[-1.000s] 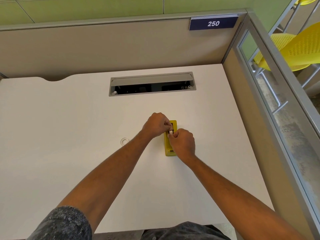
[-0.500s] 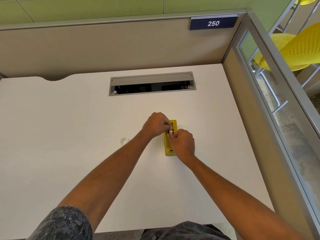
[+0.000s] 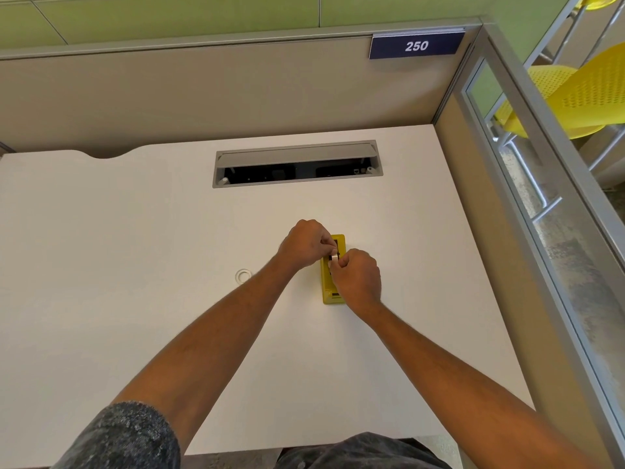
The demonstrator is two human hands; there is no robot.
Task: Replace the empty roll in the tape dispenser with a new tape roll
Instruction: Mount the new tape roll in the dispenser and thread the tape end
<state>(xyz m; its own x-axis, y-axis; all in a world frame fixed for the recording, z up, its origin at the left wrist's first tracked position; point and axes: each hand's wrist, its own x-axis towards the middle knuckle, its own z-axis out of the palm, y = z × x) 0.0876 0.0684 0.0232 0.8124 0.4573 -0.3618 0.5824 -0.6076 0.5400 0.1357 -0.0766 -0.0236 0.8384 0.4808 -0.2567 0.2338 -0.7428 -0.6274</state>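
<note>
A yellow tape dispenser (image 3: 328, 292) lies flat on the white desk (image 3: 135, 231), long axis pointing away from me. Both hands meet over its middle. My left hand (image 3: 304, 245) and my right hand (image 3: 356, 279) pinch a small whitish roll (image 3: 334, 257) between their fingertips, right above the dispenser's dark slot. Most of the roll and the dispenser's middle are hidden by my fingers. A second small white ring-shaped roll (image 3: 243, 275) lies flat on the desk to the left of my left wrist.
A grey cable hatch (image 3: 297, 164) is open in the desk behind the dispenser. Beige partition walls close the back and right side, with a sign reading 250 (image 3: 416, 46). Yellow chairs (image 3: 568, 99) stand beyond the glass panel on the right.
</note>
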